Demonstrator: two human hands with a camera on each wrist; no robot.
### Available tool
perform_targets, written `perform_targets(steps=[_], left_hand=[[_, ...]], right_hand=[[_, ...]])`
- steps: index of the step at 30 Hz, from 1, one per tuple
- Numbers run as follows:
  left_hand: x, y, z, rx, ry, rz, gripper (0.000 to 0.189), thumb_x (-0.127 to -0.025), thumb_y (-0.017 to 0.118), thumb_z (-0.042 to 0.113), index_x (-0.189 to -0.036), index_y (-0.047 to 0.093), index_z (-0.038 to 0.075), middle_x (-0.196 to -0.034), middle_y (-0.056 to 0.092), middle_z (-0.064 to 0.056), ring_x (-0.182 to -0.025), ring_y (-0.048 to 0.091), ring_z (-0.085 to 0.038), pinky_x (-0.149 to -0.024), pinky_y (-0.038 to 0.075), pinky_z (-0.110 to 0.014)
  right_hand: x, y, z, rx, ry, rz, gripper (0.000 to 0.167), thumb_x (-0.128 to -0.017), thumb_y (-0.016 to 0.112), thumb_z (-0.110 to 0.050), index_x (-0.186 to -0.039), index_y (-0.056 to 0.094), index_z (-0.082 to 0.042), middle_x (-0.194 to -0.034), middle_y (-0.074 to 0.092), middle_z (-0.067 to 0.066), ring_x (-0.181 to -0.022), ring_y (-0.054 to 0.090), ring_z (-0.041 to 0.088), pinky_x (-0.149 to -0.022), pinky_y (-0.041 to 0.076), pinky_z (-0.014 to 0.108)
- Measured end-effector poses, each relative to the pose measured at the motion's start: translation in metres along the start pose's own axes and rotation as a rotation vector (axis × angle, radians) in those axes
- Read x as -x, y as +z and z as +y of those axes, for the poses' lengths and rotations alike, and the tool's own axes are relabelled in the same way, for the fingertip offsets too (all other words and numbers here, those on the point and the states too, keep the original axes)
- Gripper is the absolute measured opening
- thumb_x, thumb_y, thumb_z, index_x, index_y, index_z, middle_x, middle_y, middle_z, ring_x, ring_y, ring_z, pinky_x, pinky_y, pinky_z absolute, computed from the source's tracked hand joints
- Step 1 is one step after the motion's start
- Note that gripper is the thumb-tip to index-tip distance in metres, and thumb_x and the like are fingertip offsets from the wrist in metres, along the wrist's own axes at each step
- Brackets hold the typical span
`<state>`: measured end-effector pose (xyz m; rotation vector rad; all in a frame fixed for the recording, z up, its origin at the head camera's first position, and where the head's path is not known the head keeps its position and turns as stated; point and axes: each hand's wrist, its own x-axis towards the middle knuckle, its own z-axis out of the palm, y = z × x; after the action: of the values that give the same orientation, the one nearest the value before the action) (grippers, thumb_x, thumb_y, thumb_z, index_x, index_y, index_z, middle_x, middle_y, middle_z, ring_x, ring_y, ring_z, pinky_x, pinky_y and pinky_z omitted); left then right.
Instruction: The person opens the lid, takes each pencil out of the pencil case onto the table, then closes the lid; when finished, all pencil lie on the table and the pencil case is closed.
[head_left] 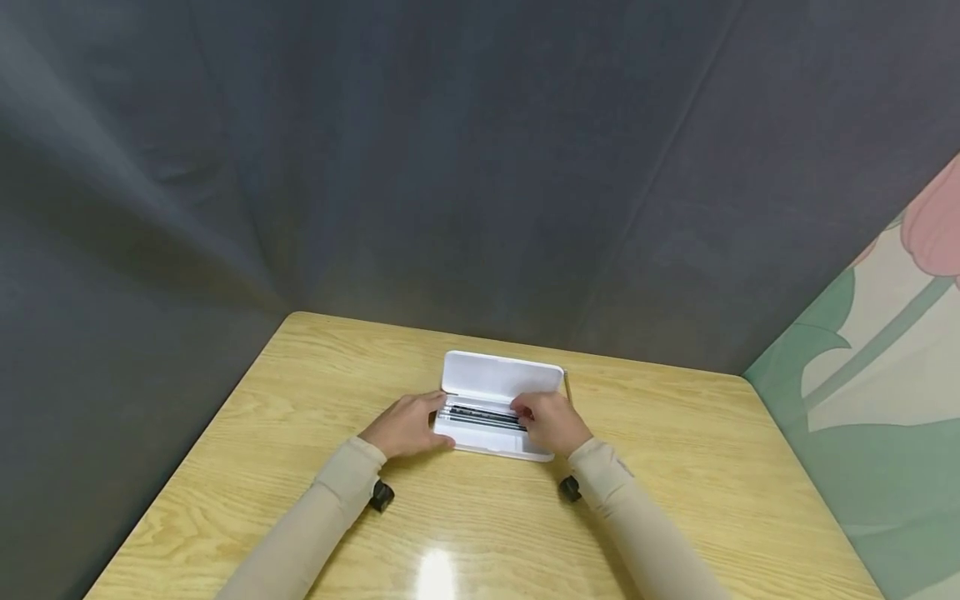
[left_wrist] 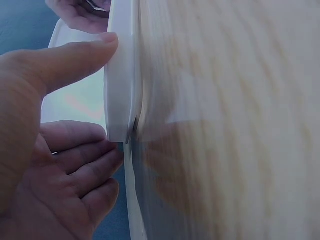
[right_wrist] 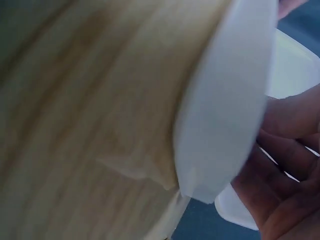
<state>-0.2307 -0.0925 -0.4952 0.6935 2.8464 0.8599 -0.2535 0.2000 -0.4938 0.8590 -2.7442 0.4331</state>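
Observation:
A white pencil case [head_left: 487, 442] lies open on the table with its lid raised at the back. Inside, several slim dark pencils [head_left: 480, 415] with pale left ends lie lengthwise. My left hand [head_left: 408, 425] holds the case's left end; its thumb [left_wrist: 95, 50] is against the front wall in the left wrist view, and the fingers are by the end. My right hand [head_left: 553, 423] reaches over the right part of the case, its curled fingers pinching at the right end of a pencil. That grip is partly hidden, and the case wall covers it in the right wrist view.
A thin brownish stick [head_left: 567, 387] lies just behind the case's right end. The wood-grain table [head_left: 360, 358] ends at a dark curtain [head_left: 450, 167] behind and on the left. A flower-patterned cloth [head_left: 885, 400] hangs along the right edge.

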Motion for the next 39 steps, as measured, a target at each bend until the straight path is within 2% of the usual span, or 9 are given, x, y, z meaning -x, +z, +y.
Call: perform_targets(steps=[6, 10, 14, 19, 22, 29, 34, 39], left_hand=[[-0.001, 0.001, -0.002, 0.005, -0.002, 0.017, 0.089, -0.081, 0.083, 0.048, -0.150, 0.048, 0.004, -0.157, 0.047, -0.014, -0.145, 0.047, -0.034, -0.121, 0.041, -0.044], [-0.001, 0.000, -0.003, 0.012, -0.005, 0.022, 0.089, -0.081, 0.084, 0.047, -0.150, 0.048, 0.003, -0.156, 0.048, -0.014, -0.144, 0.048, -0.034, -0.121, 0.042, -0.045], [0.000, 0.000, -0.004, 0.011, -0.006, 0.015, 0.090, -0.080, 0.084, 0.047, -0.149, 0.048, 0.003, -0.156, 0.048, -0.015, -0.144, 0.048, -0.034, -0.121, 0.041, -0.045], [0.001, 0.000, -0.005, 0.004, -0.011, 0.023, 0.090, -0.080, 0.084, 0.048, -0.149, 0.049, 0.003, -0.156, 0.048, -0.014, -0.144, 0.048, -0.034, -0.121, 0.042, -0.045], [0.001, 0.000, -0.006, 0.002, -0.009, 0.026, 0.089, -0.080, 0.084, 0.047, -0.149, 0.049, 0.003, -0.156, 0.049, -0.014, -0.144, 0.049, -0.034, -0.120, 0.042, -0.044], [0.002, 0.000, -0.006, 0.009, 0.010, 0.021, 0.088, -0.081, 0.084, 0.046, -0.150, 0.049, 0.003, -0.156, 0.049, -0.014, -0.143, 0.050, -0.034, -0.119, 0.044, -0.044], [0.002, 0.001, -0.005, 0.014, 0.013, 0.020, 0.089, -0.081, 0.084, 0.047, -0.150, 0.048, 0.004, -0.156, 0.049, -0.014, -0.143, 0.049, -0.033, -0.119, 0.045, -0.044], [0.001, -0.001, -0.006, 0.013, 0.009, 0.023, 0.090, -0.081, 0.084, 0.047, -0.151, 0.047, 0.004, -0.156, 0.048, -0.014, -0.143, 0.049, -0.033, -0.119, 0.044, -0.044]], right_hand=[[-0.003, -0.001, -0.007, 0.055, -0.021, -0.048, 0.021, -0.080, 0.079, -0.001, -0.098, 0.080, -0.012, -0.091, 0.079, 0.000, -0.083, 0.073, 0.016, -0.077, 0.063, 0.036], [-0.006, -0.002, -0.010, 0.079, -0.043, -0.073, 0.022, -0.081, 0.080, -0.001, -0.099, 0.080, -0.013, -0.094, 0.080, 0.000, -0.087, 0.075, 0.018, -0.080, 0.063, 0.037], [-0.006, 0.000, -0.011, 0.092, -0.068, -0.079, 0.023, -0.079, 0.078, 0.003, -0.096, 0.080, -0.013, -0.091, 0.079, -0.001, -0.083, 0.072, 0.015, -0.077, 0.063, 0.034], [-0.009, 0.001, -0.015, 0.154, -0.150, -0.091, 0.027, -0.075, 0.074, 0.002, -0.098, 0.077, -0.012, -0.091, 0.072, 0.001, -0.082, 0.064, 0.014, -0.076, 0.061, 0.032], [-0.011, 0.001, -0.016, 0.155, -0.148, -0.114, 0.027, -0.072, 0.075, 0.001, -0.096, 0.074, -0.011, -0.092, 0.067, 0.001, -0.084, 0.060, 0.014, -0.079, 0.060, 0.032], [-0.012, -0.003, -0.015, 0.069, -0.092, -0.129, 0.024, -0.071, 0.073, 0.005, -0.084, 0.066, -0.014, -0.080, 0.061, -0.006, -0.074, 0.051, 0.008, -0.069, 0.053, 0.025], [-0.007, -0.012, -0.015, 0.004, -0.083, -0.061, 0.025, -0.078, 0.067, 0.010, -0.085, 0.067, -0.013, -0.078, 0.062, -0.005, -0.072, 0.051, 0.007, -0.066, 0.052, 0.022], [-0.005, -0.035, -0.017, -0.112, -0.081, 0.009, 0.031, -0.079, 0.064, 0.015, -0.092, 0.070, -0.012, -0.079, 0.064, -0.004, -0.071, 0.054, 0.006, -0.062, 0.051, 0.021]])
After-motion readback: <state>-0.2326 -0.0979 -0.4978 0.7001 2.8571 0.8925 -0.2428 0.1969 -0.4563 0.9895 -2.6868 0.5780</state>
